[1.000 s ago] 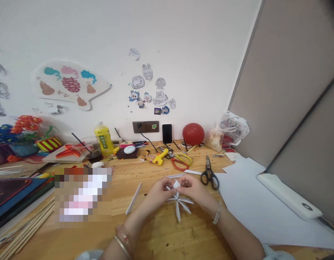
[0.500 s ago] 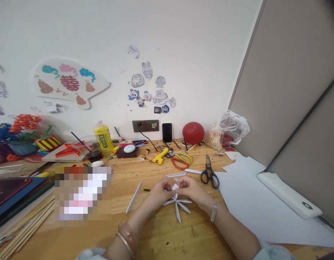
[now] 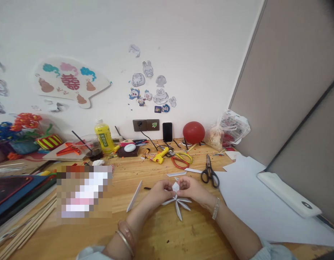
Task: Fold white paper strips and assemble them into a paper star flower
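A folded white paper star [image 3: 178, 209] with several narrow pointed arms is held just over the wooden table. My left hand [image 3: 161, 192] pinches the upper arm of the star from the left. From the other side, my right hand [image 3: 191, 189] grips that same arm between thumb and fingers. Both thumbs meet near the star's centre, and the fingers hide part of its upper half. One loose folded paper strip [image 3: 134, 196] lies left of my left hand. Beyond the hands is another folded strip [image 3: 176, 174].
Black-handled scissors [image 3: 209, 173] lie right of my hands, beside white paper sheets [image 3: 250, 202]. Behind are red-and-yellow-handled scissors [image 3: 181, 161], a yellow glue gun [image 3: 160, 156], a phone [image 3: 167, 132] and a red balloon [image 3: 194, 132]. Wooden sticks [image 3: 30, 229] lie at left.
The paper star has turned slightly in my fingers, and its lower arms have shifted a little. Both hands keep their pinch in nearly the same place.
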